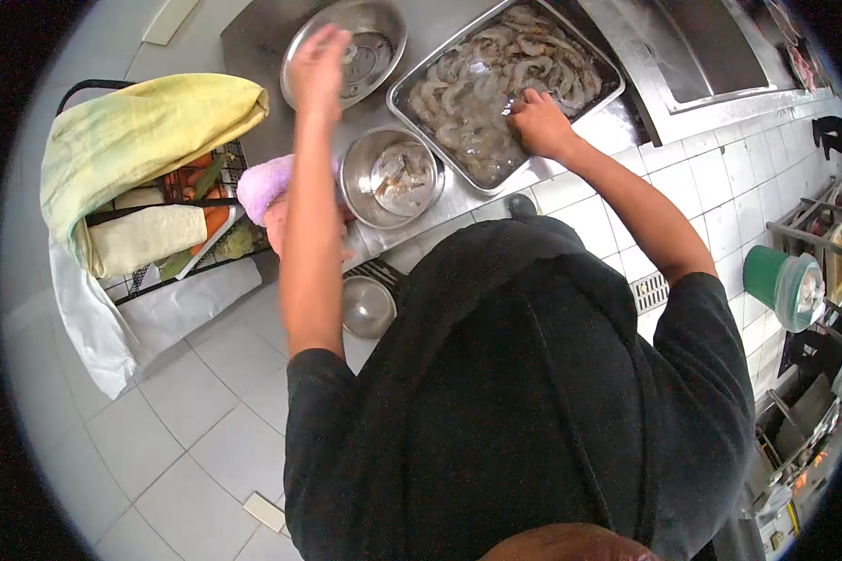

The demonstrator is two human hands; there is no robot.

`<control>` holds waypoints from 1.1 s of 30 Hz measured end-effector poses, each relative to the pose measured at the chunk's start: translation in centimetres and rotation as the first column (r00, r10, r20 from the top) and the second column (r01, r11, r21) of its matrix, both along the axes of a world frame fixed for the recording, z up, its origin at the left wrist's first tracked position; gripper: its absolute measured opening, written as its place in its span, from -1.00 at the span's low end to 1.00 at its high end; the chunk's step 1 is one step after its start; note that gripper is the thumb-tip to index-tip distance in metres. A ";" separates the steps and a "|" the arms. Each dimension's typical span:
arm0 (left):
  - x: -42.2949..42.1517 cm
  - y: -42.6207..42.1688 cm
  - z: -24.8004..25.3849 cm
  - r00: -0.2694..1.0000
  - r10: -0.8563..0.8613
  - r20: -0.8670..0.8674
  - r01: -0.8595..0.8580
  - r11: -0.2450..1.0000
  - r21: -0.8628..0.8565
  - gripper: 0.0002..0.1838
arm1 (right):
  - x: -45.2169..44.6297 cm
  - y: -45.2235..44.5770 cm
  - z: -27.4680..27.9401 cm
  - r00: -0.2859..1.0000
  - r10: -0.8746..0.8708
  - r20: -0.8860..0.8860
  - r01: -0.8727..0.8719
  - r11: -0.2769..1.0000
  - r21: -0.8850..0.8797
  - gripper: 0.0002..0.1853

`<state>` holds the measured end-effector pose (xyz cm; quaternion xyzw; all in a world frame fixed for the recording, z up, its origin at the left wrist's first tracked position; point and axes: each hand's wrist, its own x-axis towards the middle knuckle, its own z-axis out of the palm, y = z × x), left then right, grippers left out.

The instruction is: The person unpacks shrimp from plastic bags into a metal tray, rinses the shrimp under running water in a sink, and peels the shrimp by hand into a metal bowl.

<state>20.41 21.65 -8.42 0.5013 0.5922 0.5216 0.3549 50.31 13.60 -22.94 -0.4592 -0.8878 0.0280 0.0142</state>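
A large metal tray lies beside the farther bowl and nearer bowl. The left hand blurs over the former; the right hand bends among shrimp in the tray. Whether either grips anything is unclear; slick shells likely need a light, close pinch.

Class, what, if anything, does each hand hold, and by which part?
Cannot be told: left hand blurred over a metal bowl, right hand indistinct against shrimp.

a metal counter carries a rectangular metal tray and, beside it, two round metal bowls
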 end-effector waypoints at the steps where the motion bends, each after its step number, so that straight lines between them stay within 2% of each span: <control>1: 1.5 -0.8 -1.0 0.998 -0.063 -0.018 0.062 0.998 -0.020 -0.66 | 0.0 0.0 -0.5 1.000 0.014 0.013 -0.015 1.000 0.026 -0.86; 3: 4.3 -3.2 -4.4 0.979 -0.188 -0.077 0.185 0.982 -0.045 -0.71 | 0.3 0.0 -1.1 0.998 0.038 0.050 -0.042 0.996 0.081 -0.86; 6: 7.2 -6.8 -8.2 0.935 -0.333 -0.122 0.319 0.940 -0.122 -0.70 | 0.1 0.2 -0.5 1.000 0.000 -0.006 0.000 1.000 0.015 -0.86; 7: 7.9 -7.8 -8.8 0.935 -0.339 -0.101 0.324 0.936 -0.135 -0.69 | 0.0 0.4 -0.4 1.000 0.002 0.006 -0.002 1.000 0.009 -0.86; 9: 9.0 -9.5 -8.2 0.937 -0.346 -0.045 0.331 0.922 -0.199 -0.66 | -0.5 0.3 2.3 0.991 0.005 -0.132 -0.005 1.000 0.003 -0.86; 12: 9.2 -10.2 -8.3 0.944 -0.314 -0.102 0.299 0.944 -0.139 -0.67 | -2.2 1.1 4.1 0.957 0.015 -0.291 -0.009 1.000 0.023 -0.85; 13: 8.9 -10.1 -9.2 0.956 -0.286 -0.063 0.287 0.958 0.018 -0.72 | -3.0 1.1 5.1 0.933 0.010 -0.360 -0.004 1.000 0.017 -0.85; 16: 7.3 -10.8 -7.7 0.986 -0.166 -0.009 0.166 0.983 0.084 -0.77 | -5.7 2.1 6.8 0.842 0.032 -0.538 -0.053 0.998 -0.024 -0.79; 17: 6.8 -11.2 -7.1 0.985 -0.158 0.073 0.147 0.979 0.140 -0.81 | -6.7 2.0 7.5 0.812 0.034 -0.582 -0.060 0.998 -0.025 -0.77; 18: 5.9 -11.5 -7.0 0.987 -0.148 0.069 0.133 0.973 0.188 -0.82 | -7.8 1.8 8.1 0.779 0.036 -0.626 -0.068 0.997 -0.027 -0.75; 20: 4.6 -12.7 -6.3 0.992 -0.068 0.109 0.042 0.973 0.226 -0.83 | -10.1 1.6 8.6 0.748 0.035 -0.663 -0.122 0.989 -0.086 -0.73; 24: 1.0 -15.0 -7.1 0.993 0.106 0.048 -0.112 0.983 0.143 -0.81 | -14.4 0.0 8.5 0.726 0.044 -0.686 -0.189 0.972 -0.137 -0.72; 26: -0.4 -16.4 -7.5 0.986 0.159 0.048 -0.162 0.985 0.066 -0.80 | -16.4 -0.9 7.6 0.730 0.084 -0.678 -0.195 0.977 -0.088 -0.75; 30: -2.6 -18.8 -9.5 0.918 0.258 0.302 -0.237 0.966 -0.105 -0.78 | -18.8 -3.1 6.7 0.809 0.142 -0.571 -0.229 0.970 -0.083 -0.79; 33: -3.6 -19.8 -10.1 0.907 0.292 0.304 -0.238 0.950 -0.201 -0.78 | -19.7 -4.1 6.2 0.851 0.171 -0.496 -0.245 0.965 -0.089 -0.81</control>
